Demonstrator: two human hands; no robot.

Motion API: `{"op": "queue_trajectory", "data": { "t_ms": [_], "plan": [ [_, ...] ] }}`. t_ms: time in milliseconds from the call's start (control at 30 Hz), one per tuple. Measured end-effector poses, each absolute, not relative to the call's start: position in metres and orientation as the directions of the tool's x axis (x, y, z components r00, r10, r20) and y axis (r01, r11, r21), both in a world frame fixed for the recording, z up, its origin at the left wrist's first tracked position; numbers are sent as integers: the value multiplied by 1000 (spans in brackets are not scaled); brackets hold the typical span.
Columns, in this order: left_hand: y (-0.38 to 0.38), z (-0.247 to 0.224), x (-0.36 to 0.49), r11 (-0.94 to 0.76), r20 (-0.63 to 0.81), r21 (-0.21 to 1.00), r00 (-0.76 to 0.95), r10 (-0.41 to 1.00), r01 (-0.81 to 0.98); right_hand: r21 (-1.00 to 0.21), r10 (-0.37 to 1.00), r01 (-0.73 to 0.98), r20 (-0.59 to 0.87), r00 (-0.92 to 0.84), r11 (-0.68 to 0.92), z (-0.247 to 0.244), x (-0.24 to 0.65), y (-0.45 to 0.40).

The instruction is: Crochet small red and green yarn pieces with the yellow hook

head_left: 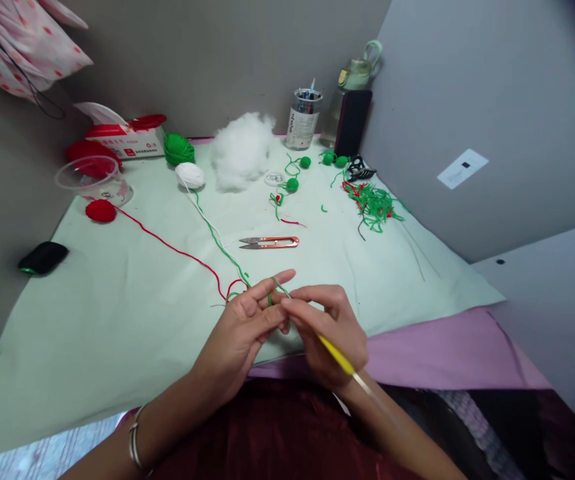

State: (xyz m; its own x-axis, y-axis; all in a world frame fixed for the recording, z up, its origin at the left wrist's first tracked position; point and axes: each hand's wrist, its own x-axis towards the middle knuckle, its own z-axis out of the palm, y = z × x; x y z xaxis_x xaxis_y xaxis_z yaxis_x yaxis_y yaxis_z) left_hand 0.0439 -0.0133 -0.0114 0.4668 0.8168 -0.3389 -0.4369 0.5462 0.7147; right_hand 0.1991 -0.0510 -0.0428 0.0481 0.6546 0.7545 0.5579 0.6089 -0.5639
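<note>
Green yarn [270, 299] is looped round the fingers of my left hand [250, 320], whose index finger points up to the right while the thumb meets the other fingertips. A crochet hook with a yellow grip [336, 355] lies in my right hand [330, 327], its tip at the left fingertips. Whatever small piece is pinched there is mostly hidden. Orange-handled thread snips [269, 243] rest on the cloth beyond my hands. A red strand [177, 251] runs from a red yarn ball [101, 211] towards my left hand, and strands also lead from a white ball [190, 175].
Along the back are a tissue box [137, 141], a green yarn ball [178, 149], white stuffing [243, 150], a pen jar [302, 121], a phone [353, 123] and a bottle [356, 75]. Yarn scraps [375, 205] lie right; a clear cup [102, 187] and black object [43, 258] left.
</note>
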Motion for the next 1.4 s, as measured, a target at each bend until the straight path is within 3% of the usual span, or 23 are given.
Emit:
{"op": "queue_trajectory", "data": {
  "t_ms": [133, 233, 400, 733, 833, 933, 1000, 1133, 1300, 1400],
  "plan": [
    [-6, -7, 38, 520, -323, 737, 450, 832, -432, -831, 800, 129, 556, 225, 541, -29, 208, -47],
    [-7, -5, 36, 408, -245, 823, 400, 883, -396, -874, 868, -113, 440, 229, 473, -23, 207, -45],
    [-11, -9, 37, 389, -247, 856, 392, 886, -340, -893, 881, -50, 431, 196, 448, -24, 197, -43],
    [-10, -12, 35, 370, -246, 874, 371, 896, -315, -920, 915, -110, 349, 202, 375, -26, 196, -41],
    [-10, -11, 38, 367, -255, 863, 329, 909, -347, -889, 868, 74, 458, 192, 453, -26, 193, -43],
    [-11, -9, 42, 419, -295, 806, 329, 897, -419, -738, 762, 383, 636, 121, 555, -26, 189, -46],
    [-12, -8, 43, 483, -321, 749, 389, 863, -453, -695, 735, 440, 670, 108, 569, -26, 188, -48],
    [-11, -8, 40, 563, -338, 691, 486, 806, -453, -772, 765, 308, 620, 173, 556, -26, 190, -48],
    [-11, -8, 39, 564, -347, 692, 478, 807, -451, -809, 783, 249, 583, 217, 533, -24, 193, -46],
    [-10, -8, 38, 575, -371, 676, 461, 806, -461, -875, 836, 127, 484, 258, 467, -22, 195, -44]
  ]
}}
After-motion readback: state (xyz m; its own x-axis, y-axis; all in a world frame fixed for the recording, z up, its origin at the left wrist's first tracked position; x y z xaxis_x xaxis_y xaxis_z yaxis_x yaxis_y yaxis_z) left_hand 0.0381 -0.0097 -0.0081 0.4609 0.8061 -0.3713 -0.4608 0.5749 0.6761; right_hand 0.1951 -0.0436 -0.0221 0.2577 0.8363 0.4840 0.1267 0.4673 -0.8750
